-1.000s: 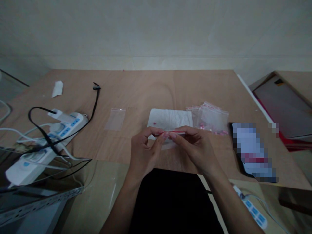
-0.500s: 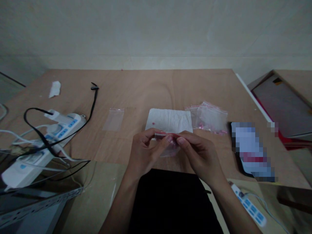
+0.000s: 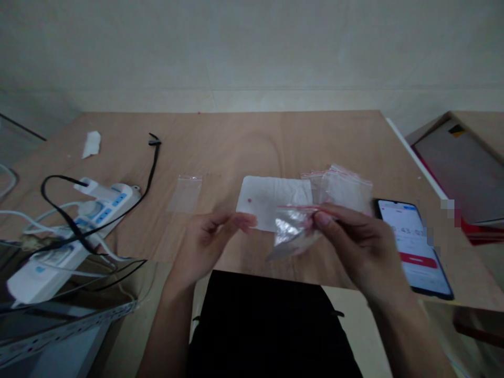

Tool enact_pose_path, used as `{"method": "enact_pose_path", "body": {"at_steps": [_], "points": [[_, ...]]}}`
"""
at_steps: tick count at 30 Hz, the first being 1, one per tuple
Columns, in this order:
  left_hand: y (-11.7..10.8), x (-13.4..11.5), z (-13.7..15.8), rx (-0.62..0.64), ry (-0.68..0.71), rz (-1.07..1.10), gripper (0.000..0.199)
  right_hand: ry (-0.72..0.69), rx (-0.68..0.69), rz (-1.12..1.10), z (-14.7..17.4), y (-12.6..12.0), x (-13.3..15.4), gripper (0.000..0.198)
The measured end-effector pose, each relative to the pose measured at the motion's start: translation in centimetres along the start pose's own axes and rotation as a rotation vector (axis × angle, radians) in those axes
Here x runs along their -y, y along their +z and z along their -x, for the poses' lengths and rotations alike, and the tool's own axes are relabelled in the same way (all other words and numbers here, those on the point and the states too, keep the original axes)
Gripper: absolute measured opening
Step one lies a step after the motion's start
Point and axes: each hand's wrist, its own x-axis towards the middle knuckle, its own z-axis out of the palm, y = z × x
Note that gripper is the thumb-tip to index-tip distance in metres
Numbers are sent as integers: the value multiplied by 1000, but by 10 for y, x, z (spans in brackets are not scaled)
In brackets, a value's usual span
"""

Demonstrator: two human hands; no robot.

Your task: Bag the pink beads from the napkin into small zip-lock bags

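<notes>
My right hand (image 3: 346, 236) pinches a small clear zip bag (image 3: 289, 233) by the right end of its red-striped top, between thumb and forefinger. The bag hangs tilted over the table's front part, shiny on its left side; a pinkish patch shows near my fingers. Just left of the bag, apart from it, my left hand (image 3: 214, 233) is held with thumb and forefinger loosely forward and nothing visible in them. Behind both hands lies a white paper sheet (image 3: 271, 189) with one small pink-red piece (image 3: 249, 200) on it. Several zip bags (image 3: 348, 186) lie heaped right of the sheet.
A flat clear zip bag (image 3: 186, 193) lies left of the sheet. A white power strip (image 3: 114, 202) with tangled cables takes up the left edge. At right lies a phone (image 3: 413, 236) with its screen lit. A paper scrap (image 3: 92, 144) is at the back left.
My left hand has let go of the zip bag and moved left. My right hand has moved the bag to the right, and it now hangs from that hand alone.
</notes>
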Motion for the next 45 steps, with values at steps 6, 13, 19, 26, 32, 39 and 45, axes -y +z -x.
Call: {"method": "enact_pose_path", "body": {"at_steps": [6, 13, 19, 26, 32, 39, 45], "points": [[-32, 57, -37, -567, -214, -701, 76, 57, -413, 136, -35, -39, -8, 37], [-43, 79, -69, -474, -371, -895, 72, 194, -370, 751, -67, -77, -58, 46], [-38, 76, -68, -545, -262, -772, 65, -28, -504, 960, -56, -56, -52, 48], [-11, 62, -25, -555, 139, -336, 62, -335, 208, 667, -59, 35, -58, 20], [16, 48, 3, -414, 277, -98, 67, -343, 386, 786, -68, 72, -76, 23], [20, 48, 2, -368, 294, -151, 68, -302, 253, 653, -62, 61, -53, 10], [25, 42, 0, -344, 358, -197, 68, -296, 173, 259, -47, 45, -4, 7]]}}
